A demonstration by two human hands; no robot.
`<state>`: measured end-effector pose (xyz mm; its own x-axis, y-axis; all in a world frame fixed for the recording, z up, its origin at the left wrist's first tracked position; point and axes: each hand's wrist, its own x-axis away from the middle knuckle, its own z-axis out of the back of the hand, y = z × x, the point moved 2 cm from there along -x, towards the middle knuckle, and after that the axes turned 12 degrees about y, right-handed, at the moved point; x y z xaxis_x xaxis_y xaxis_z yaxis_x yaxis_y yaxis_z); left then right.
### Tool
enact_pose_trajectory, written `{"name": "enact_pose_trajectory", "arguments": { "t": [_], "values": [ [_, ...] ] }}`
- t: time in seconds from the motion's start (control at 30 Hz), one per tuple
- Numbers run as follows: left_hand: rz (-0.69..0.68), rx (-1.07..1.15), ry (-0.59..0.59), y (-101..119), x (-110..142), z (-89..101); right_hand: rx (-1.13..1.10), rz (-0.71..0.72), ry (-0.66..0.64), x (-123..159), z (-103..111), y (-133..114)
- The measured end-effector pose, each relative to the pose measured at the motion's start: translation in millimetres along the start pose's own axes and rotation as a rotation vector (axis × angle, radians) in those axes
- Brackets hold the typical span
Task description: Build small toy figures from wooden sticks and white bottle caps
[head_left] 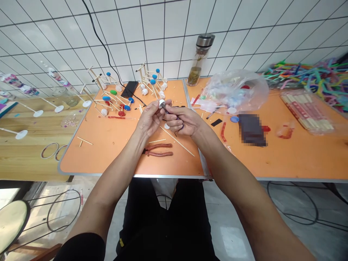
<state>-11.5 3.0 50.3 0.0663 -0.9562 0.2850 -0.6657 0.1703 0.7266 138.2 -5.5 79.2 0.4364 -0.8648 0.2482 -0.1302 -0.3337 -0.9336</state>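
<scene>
Both hands meet over the orange table point(108, 145). My left hand point(150, 117) pinches a small white cap-like piece point(162, 104) between thumb and fingertips. My right hand point(185, 121) is closed round a dark, thin tool or handle that I cannot name, its tip at the white piece. A long wooden skewer point(176, 139) lies on the table under the hands. Red-handled pliers point(159, 149) lie just in front of my left wrist. A small white cap point(166, 126) rests below my hands.
Stick-and-cap models point(111, 98) and a black phone point(129, 88) stand at the back left. A glass bottle point(200, 59), a clear plastic bag point(236, 90), coloured pipe cleaners point(307, 78) and a packet of sticks point(307, 110) are on the right. A wooden bench point(29, 145) is left.
</scene>
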Motion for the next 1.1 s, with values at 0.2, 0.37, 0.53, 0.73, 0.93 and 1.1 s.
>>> {"name": "enact_pose_trajectory", "arguments": {
  "t": [0.2, 0.37, 0.53, 0.73, 0.93, 1.1],
  "values": [
    [-0.089, -0.059, 0.139, -9, -6, 1.9, 0.681, 0.407, 0.489, -3, -9, 15],
    [-0.135, -0.049, 0.213, -17, -6, 1.4, 1.281, 0.582, 0.734, 5, -21, 26],
    [-0.102, -0.002, 0.115, -12, 2, -4.7, 0.517, 0.446, 0.444, -1, -8, 13],
    [-0.086, 0.041, -0.044, -6, 1, -4.0, -0.234, -0.108, -0.075, -4, -3, 5],
    [-0.018, -0.001, -0.002, -2, 0, -1.5, 0.012, 0.204, 0.175, -17, -1, 22],
    [0.042, 0.000, 0.081, 2, 1, -3.4, 0.770, 0.686, 0.563, -18, -3, 29]
  ]
}}
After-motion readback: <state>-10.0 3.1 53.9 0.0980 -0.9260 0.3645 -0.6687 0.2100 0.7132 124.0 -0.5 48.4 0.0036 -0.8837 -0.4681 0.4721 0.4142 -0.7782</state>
